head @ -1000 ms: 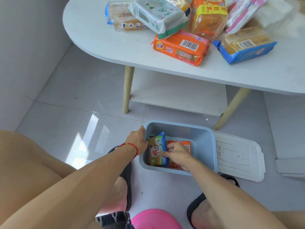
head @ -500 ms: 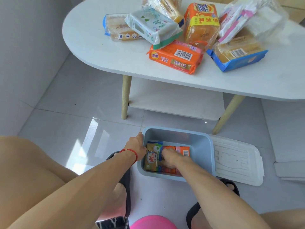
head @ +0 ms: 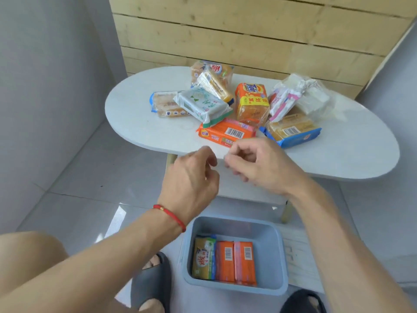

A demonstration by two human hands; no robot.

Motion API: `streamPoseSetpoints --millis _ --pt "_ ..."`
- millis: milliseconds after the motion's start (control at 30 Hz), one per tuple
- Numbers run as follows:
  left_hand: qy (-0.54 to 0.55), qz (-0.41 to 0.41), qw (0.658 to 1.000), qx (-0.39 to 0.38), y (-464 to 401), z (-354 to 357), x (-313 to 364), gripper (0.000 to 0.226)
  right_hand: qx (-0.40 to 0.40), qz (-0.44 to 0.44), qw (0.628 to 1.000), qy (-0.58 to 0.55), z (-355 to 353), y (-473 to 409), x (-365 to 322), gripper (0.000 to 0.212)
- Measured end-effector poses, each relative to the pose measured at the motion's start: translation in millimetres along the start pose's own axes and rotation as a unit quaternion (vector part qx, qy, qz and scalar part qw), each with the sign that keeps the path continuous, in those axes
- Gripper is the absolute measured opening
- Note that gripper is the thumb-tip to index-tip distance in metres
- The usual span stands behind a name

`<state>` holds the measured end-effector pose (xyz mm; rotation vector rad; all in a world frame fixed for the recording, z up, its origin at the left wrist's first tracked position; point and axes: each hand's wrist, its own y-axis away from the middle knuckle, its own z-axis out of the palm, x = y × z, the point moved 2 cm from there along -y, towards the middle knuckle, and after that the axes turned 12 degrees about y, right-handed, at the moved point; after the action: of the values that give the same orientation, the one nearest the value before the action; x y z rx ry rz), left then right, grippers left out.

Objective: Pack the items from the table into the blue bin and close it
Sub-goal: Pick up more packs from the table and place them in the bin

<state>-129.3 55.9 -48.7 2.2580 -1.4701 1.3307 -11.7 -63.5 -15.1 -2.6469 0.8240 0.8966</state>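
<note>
Left hand and right hand, both empty and loosely curled, hover at the white oval table's near edge. Risk: the orange plastic-wrapped soap pack there underlies the heap, so pulling it may topple packets floorward.

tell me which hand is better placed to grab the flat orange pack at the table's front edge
Right, likely. The right hand is empty, fingers loosely curled, just in front of the flat orange pack. The left hand, also empty, sits lower and further to the left of the pack, so it has farther to reach.

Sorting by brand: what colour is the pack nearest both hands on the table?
Orange, with a white barcode label: the pack shows best in the head view.
</note>
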Motion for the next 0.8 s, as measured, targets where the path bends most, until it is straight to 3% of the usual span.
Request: streamPoseSetpoints --millis 67,167,233,367,433,567,633,700,800 --pt "0.056 0.034 0.997 0.039 -26 -15 4 0.022 0.148 -0.054 0.982 0.107 -11 -18 3 0.011" --pt "0.002 0.104 0.994 0.046 -56 -16 0 0.037 0.103 -0.056 0.939 0.324 9 -39 20 0.064" --pt "-0.074 0.138 0.987 0.031 -68 -10 -6 0.053 0.104 -0.059 0.919 0.375 28 -35 27 0.076" --pt "-0.163 0.120 0.976 -0.078 -91 -9 -21 0.084 0.205 -0.048 0.867 0.452 39 -8 29 0.048" --pt "-0.208 0.126 0.960 -0.137 -98 -10 -29 0.080 0.235 -0.056 0.858 0.453 38 6 35 0.044" --pt "-0.276 0.211 0.927 -0.141 -91 -8 -32 0.066 0.313 -0.158 0.848 0.398 41 41 50 0.046" --pt "-0.246 0.214 0.936 -0.134 -81 -2 -34 0.063 0.285 -0.229 0.856 0.366 52 62 60 0.045" --pt "-0.216 0.213 0.946 -0.115 -70 3 -37 0.061 0.195 -0.259 0.880 0.349 73 79 74 0.041" --pt "-0.210 0.213 0.950 -0.095 -55 10 -45 0.058 0.010 -0.140 0.933 0.333 114 89 106 0.041"
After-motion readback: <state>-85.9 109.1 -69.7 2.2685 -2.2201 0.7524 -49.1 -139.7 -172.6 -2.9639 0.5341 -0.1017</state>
